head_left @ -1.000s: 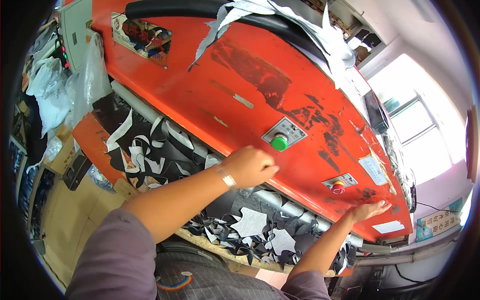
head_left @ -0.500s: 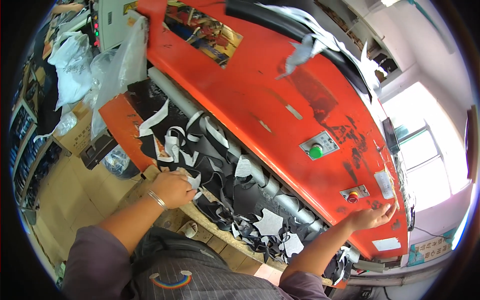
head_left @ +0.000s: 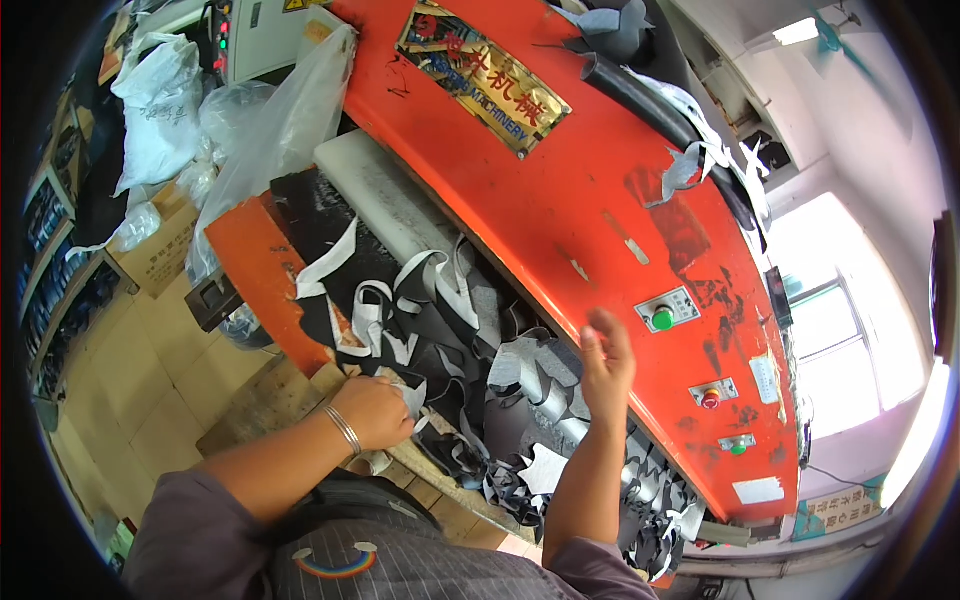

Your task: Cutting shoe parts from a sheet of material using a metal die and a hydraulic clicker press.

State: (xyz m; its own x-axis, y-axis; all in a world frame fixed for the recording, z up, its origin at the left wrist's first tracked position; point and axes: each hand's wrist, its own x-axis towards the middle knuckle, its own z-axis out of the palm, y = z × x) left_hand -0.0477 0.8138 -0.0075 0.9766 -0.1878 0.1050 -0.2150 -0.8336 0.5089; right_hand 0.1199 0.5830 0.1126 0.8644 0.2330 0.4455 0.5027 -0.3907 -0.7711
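Many scraps (head_left: 508,422), left hand (head_left: 374,413) gripping one, right hand (head_left: 607,372) near red machine (head_left: 590,215)

Window (head_left: 845,315) blown white; edges bowed, corners dark.

There are two hands (head_left: 374,412) (head_left: 608,370), two green buttons (head_left: 663,318) (head_left: 739,449), one red button (head_left: 711,399), one gold nameplate (head_left: 485,80) and one rainbow patch (head_left: 337,573).

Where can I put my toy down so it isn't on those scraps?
The tiled floor looks bare between the cardboard box and the wooden platform. On the black bed, a small patch is free between the orange end plate and the pale beam. It's crowded farther right: black-and-white scraps cover the bed beside the left hand.
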